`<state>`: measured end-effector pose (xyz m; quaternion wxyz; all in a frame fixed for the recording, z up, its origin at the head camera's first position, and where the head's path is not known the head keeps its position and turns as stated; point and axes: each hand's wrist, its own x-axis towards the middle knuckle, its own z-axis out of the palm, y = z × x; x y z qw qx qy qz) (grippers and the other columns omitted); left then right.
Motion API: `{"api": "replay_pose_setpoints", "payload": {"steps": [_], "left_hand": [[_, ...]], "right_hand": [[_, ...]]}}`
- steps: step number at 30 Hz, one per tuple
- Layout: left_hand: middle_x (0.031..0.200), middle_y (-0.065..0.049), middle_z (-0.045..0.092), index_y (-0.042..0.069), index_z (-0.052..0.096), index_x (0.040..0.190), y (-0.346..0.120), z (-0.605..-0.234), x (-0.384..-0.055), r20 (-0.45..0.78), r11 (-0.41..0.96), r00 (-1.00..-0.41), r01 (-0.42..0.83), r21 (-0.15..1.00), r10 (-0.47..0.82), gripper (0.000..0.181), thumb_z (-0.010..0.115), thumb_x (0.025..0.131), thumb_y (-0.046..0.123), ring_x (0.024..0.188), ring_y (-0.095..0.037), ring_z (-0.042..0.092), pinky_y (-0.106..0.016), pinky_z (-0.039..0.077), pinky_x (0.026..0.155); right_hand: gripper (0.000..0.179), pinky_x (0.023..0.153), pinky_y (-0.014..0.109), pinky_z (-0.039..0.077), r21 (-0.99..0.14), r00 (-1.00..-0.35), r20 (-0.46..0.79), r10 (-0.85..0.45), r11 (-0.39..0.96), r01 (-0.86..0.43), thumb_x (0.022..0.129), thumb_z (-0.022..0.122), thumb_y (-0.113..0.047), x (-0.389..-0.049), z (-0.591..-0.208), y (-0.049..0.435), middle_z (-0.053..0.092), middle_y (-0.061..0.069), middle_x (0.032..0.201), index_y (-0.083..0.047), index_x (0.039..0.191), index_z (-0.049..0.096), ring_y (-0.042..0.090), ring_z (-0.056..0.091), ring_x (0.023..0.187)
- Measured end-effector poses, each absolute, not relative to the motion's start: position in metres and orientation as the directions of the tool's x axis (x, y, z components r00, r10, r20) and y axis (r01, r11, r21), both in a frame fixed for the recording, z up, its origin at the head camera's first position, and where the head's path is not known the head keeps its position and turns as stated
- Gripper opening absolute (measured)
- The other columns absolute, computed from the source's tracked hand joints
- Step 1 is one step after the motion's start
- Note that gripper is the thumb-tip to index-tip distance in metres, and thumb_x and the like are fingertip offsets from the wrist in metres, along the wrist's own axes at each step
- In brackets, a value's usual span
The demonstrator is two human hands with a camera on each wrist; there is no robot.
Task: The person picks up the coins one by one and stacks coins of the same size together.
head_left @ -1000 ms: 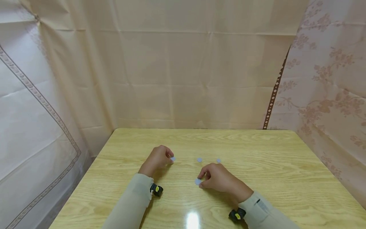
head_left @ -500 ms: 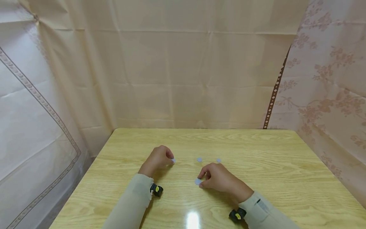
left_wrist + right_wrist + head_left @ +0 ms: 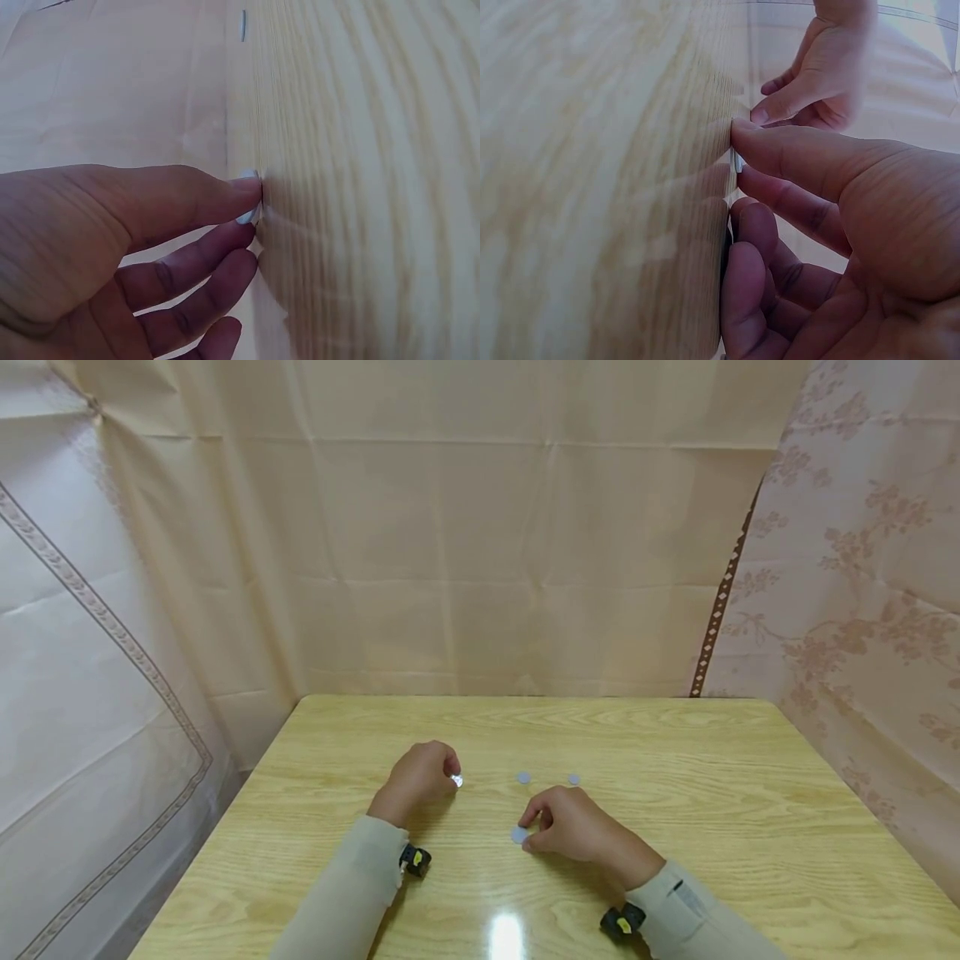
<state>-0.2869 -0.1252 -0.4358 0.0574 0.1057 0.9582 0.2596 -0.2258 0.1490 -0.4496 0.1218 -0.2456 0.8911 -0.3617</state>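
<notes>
My left hand (image 3: 422, 774) pinches a silvery coin (image 3: 457, 781) between thumb and fingers at the left of the table. In the left wrist view this coin (image 3: 247, 217) stands tilted at the tabletop, partly covered by the thumb. Nearer the front, my right hand (image 3: 576, 827) has its thumb and index finger on opposite edges of another coin (image 3: 518, 835), which lies flat. The right wrist view shows that coin (image 3: 739, 162) edge-on between thumb and index fingertip, with the other fingers curled beside the table.
Two more coins, one in the middle (image 3: 523, 777) and one to the right (image 3: 573, 780), lie flat on the wood-grain table (image 3: 675, 810) beyond my right hand. Beige curtains (image 3: 480, 568) hang behind the table's far edge.
My left hand has shifted slightly right, and the coin in it has tipped and now glints. The right hand and the other coins have stayed in place.
</notes>
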Motion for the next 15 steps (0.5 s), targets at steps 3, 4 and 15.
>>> {"api": "replay_pose_setpoints", "payload": {"steps": [3, 4, 15], "left_hand": [[0.086, 0.002, 0.065, 0.016, 0.071, 0.089, -0.1239, -0.4340, -0.2849, -0.045, 0.849, -0.970, 0.186, 0.494, 0.239, 0.013, 0.082, 0.086, 0.011, 0.079, -0.019, 0.058, -0.035, 0.049, 0.072], [0.086, 0.002, 0.065, 0.016, 0.071, 0.089, -0.1236, -0.4338, -0.2846, -0.039, 0.850, -0.969, 0.193, 0.491, 0.242, 0.013, 0.082, 0.086, 0.011, 0.079, -0.019, 0.058, -0.035, 0.048, 0.072], [0.086, 0.003, 0.066, 0.018, 0.071, 0.089, -0.1217, -0.4346, -0.2832, -0.024, 0.829, -0.953, 0.251, 0.499, 0.303, 0.012, 0.078, 0.086, 0.008, 0.075, -0.017, 0.058, -0.034, 0.048, 0.069]], "right_hand": [[0.016, 0.053, 0.022, 0.043, -0.703, -0.850, -0.040, -0.525, 0.619, -0.349, 0.085, 0.086, -0.018, -0.2260, -0.4502, 0.1488, 0.063, -0.003, 0.070, -0.016, 0.099, 0.078, 0.008, 0.052, 0.060], [0.016, 0.053, 0.022, 0.043, -0.701, -0.851, -0.040, -0.524, 0.621, -0.350, 0.085, 0.086, -0.018, -0.2261, -0.4505, 0.1488, 0.063, -0.003, 0.070, -0.016, 0.099, 0.078, 0.008, 0.052, 0.060], [0.016, 0.053, 0.022, 0.042, -0.701, -0.850, -0.040, -0.526, 0.620, -0.351, 0.085, 0.086, -0.018, -0.2272, -0.4512, 0.1491, 0.063, -0.004, 0.069, -0.016, 0.098, 0.078, 0.008, 0.051, 0.059]]}}
